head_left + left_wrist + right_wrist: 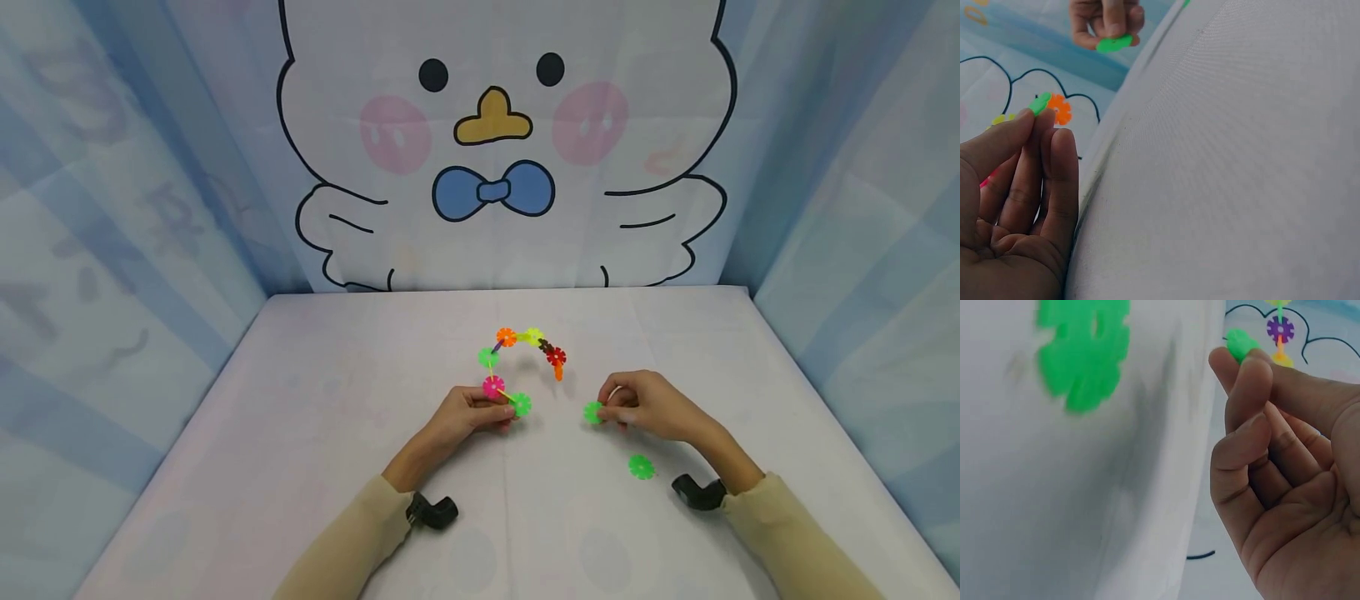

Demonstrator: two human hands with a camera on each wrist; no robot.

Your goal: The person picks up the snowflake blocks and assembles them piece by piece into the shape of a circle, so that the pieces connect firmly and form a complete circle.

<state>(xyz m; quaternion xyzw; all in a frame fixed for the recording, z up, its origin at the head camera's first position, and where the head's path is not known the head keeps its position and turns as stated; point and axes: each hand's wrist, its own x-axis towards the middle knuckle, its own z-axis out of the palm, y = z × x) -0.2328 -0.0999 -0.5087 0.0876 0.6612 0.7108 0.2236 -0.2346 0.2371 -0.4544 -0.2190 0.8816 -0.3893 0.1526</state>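
Note:
A curved chain of interlocking snowflake discs [506, 337] in several colours arches over the table. At its near end, my left hand [480, 410] pinches a green disc [521, 405] between thumb and fingertips, close to a pink disc [493, 387]. An orange disc [558, 372], seen edge-on, forms the chain's other end beside a red one. My right hand [648, 406] pinches a separate green disc [592, 412], which stands apart from the chain. In the right wrist view that disc [1242, 344] shows at the fingertips.
Another green disc [641, 467] lies on the white table [375, 350] below the right hand. Black wrist cameras [433, 511] sit at both sleeves. A printed cloth [495, 250] with a cartoon hangs behind the table, with blue curtains at both sides.

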